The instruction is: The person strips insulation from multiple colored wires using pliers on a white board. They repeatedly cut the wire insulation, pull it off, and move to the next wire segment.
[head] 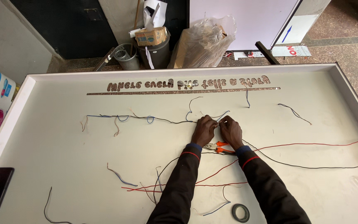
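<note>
Broad white rimmed tabletop (63, 157), strewn with loose wires. Near its middle, left hand (204, 130) and right hand (231, 132) pressed close together, fingertips pinching a thin dark wire joint (217, 123). Just below the hands, orange-handled pliers (217, 147). Nearer still, small black tape roll (240, 213). Possible trouble: joint slipping apart under loose pinching, or sleeves snagging the red wire (311, 144).
</note>
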